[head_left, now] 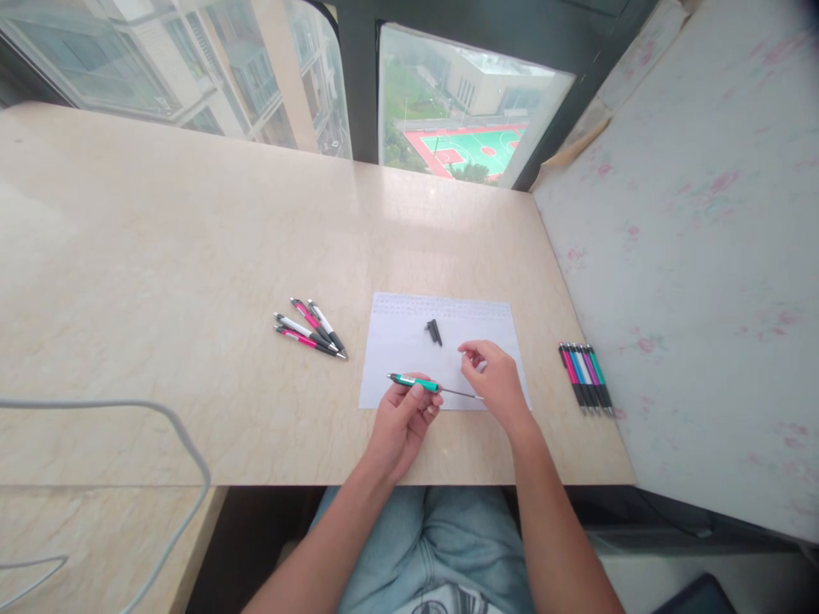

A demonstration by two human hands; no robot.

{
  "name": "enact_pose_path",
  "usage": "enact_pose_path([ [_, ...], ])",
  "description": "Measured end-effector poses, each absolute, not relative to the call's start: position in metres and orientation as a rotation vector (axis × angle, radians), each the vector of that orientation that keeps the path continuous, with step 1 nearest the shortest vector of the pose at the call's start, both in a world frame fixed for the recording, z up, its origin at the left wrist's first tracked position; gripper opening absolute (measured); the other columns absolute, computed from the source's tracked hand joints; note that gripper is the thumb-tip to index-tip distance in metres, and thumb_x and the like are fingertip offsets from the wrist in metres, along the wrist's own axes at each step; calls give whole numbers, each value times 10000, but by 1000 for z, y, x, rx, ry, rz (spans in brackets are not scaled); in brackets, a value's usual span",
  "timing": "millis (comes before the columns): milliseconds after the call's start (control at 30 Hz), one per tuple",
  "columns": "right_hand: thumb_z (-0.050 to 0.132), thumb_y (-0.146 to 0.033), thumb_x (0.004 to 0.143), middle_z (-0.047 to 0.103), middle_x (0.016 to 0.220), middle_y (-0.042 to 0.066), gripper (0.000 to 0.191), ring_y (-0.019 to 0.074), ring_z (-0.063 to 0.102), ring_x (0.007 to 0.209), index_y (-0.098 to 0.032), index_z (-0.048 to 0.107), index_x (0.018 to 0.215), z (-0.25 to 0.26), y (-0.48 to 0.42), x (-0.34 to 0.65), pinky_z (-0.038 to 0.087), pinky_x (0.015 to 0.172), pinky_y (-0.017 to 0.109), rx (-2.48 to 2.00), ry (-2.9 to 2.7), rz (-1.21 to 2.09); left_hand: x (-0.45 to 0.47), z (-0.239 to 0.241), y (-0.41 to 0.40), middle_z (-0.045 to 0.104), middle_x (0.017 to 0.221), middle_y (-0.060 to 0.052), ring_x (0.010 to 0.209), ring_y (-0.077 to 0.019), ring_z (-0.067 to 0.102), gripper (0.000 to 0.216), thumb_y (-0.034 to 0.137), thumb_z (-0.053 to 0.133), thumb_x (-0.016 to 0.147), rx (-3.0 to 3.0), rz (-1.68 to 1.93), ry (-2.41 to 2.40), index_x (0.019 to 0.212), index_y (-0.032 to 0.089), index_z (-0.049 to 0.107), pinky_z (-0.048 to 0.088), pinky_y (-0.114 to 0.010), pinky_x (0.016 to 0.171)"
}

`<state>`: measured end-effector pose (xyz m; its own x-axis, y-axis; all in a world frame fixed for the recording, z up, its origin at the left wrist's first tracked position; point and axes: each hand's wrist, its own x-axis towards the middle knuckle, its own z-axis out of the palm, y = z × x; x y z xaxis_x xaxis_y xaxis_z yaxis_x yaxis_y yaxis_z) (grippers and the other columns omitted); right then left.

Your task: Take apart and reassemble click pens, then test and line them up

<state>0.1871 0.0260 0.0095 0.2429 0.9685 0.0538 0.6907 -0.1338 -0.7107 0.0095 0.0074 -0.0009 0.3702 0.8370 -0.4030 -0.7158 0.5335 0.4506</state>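
My left hand (402,426) grips the green barrel of a pen (415,383). A thin refill (461,393) sticks out of the barrel's right end, its tip close to my right hand. My right hand (492,379) hovers over the paper's right side with thumb and forefinger curled together. Something tiny may be at those fingertips, too small to name. Beyond both hands, black pen parts (434,332) lie side by side on the sheet of paper (397,358), which bears rows of handwriting along its far edge.
Several pink and white pens (310,328) lie fanned out left of the paper. A neat row of several coloured pens (585,378) lies by the right wall (678,256). A grey cable (172,418) crosses the left front. Windows (473,111) stand behind the tabletop (192,256).
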Motion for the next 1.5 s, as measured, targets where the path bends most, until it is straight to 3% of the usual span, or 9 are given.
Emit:
enact_pose_path([
  [167, 661, -345, 824, 670, 803, 32, 179, 174, 648, 707, -190, 644, 911, 14, -14, 184, 483, 589, 271, -1686, -1052, 968, 10, -2, 7, 709, 812, -35, 698, -98, 646, 201, 249, 792, 765, 238, 1026, 641, 915, 150, 701, 522, -209, 700],
  [300, 716, -335, 817, 674, 759, 18, 161, 151, 645, 672, -201, 648, 875, 26, -36, 178, 446, 520, 231, -1511, -878, 1085, 11, -3, 8, 710, 824, -37, 713, -100, 652, 199, 248, 786, 772, 261, 1037, 661, 920, 146, 702, 523, -205, 697],
  [700, 730, -285, 819, 721, 818, 35, 108, 148, 660, 700, -213, 680, 882, 38, -48, 174, 462, 519, 231, -1359, -790, 994, 12, 0, 9, 725, 827, -44, 697, -96, 659, 220, 242, 813, 739, 268, 1065, 688, 907, 146, 709, 517, -193, 671],
  [967, 703, -339, 831, 701, 900, 54, 155, 195, 678, 837, -205, 673, 901, 34, -43, 168, 531, 703, 302, -1532, -956, 946, 13, 2, 7, 730, 821, -43, 707, -105, 667, 208, 257, 817, 737, 316, 1021, 687, 890, 149, 724, 522, -206, 696],
  [1500, 721, -355, 814, 696, 810, 23, 154, 169, 643, 748, -210, 694, 859, 30, -41, 158, 519, 686, 291, -1565, -997, 914, 13, 5, 7, 730, 850, -42, 726, -110, 672, 198, 263, 819, 735, 339, 1011, 686, 873, 152, 730, 520, -209, 696],
])
